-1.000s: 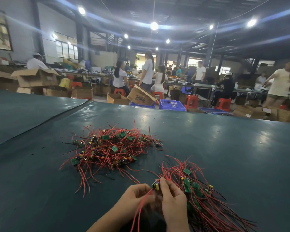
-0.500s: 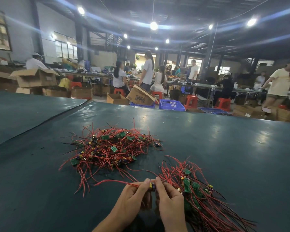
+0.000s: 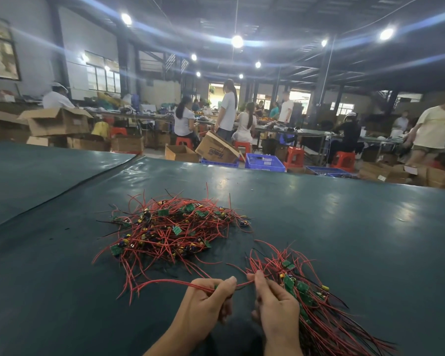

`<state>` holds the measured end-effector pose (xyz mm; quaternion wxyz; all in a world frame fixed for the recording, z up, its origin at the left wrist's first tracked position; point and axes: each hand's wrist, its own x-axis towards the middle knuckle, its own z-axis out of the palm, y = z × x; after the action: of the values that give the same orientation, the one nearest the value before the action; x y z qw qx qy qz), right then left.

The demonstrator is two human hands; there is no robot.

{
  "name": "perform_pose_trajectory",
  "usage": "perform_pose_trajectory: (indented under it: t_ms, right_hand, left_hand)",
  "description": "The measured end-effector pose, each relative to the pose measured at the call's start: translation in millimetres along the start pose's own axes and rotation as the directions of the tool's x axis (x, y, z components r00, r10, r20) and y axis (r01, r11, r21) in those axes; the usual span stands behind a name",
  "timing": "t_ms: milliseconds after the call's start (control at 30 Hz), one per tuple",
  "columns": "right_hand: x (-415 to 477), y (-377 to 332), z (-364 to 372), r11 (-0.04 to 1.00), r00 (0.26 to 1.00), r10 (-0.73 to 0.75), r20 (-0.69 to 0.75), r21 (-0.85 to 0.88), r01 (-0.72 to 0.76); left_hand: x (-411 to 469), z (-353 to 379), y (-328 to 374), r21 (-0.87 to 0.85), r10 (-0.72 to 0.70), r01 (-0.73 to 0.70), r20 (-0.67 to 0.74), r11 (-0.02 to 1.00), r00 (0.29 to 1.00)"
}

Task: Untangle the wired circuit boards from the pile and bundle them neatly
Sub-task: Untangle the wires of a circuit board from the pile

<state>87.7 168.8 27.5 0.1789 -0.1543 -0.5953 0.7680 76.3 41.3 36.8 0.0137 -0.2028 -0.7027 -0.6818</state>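
Large workshop hall, dark ceiling (image 3: 280, 11) of beams, round lamps (image 3: 237, 41) glaring with streaks. Grey wall (image 3: 34, 42) at left, paned windows (image 3: 103, 78) letting in daylight. Dark green tabletop (image 3: 332, 227) across the foreground, a seam running diagonally at left. Beyond its far edge: open cardboard boxes (image 3: 59, 122), blue plastic crates (image 3: 264, 162), red stools (image 3: 294, 156). Long worktables (image 3: 314, 133) farther back, workers (image 3: 184, 122) seated and standing beside them. Bright doorway (image 3: 216, 92) at the far end.
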Motion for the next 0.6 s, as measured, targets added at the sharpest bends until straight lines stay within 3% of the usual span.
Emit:
perform_pose_trajectory:
  t_ms: [167, 333, 433, 600]
  right_hand:
    - [12, -9, -17, 0.985, 0.989, 0.060, -0.139, 0.166, -0.036]
    - [3, -12, -14, 0.991, 0.985, -0.046, -0.164, 0.113, 0.065]
    - [-2, -11, -8, 0.992, 0.994, -0.065, -0.085, 0.104, 0.074]
    - [-20, -1, 15, 0.997, 0.968, -0.068, 0.241, -0.004, 0.071]
  left_hand:
    - [1, -2, 3, -0.047, -0.006, 0.007, 0.014, 0.999, 1.000]
    - [3, -10, 3, -0.102, 0.003, -0.006, -0.027, 0.995, 1.000]
    - [4, -10, 3, -0.128, -0.007, 0.003, -0.031, 0.992, 1.000]
    - [1, -2, 4, -0.106, -0.001, 0.012, 0.103, 0.994, 0.995]
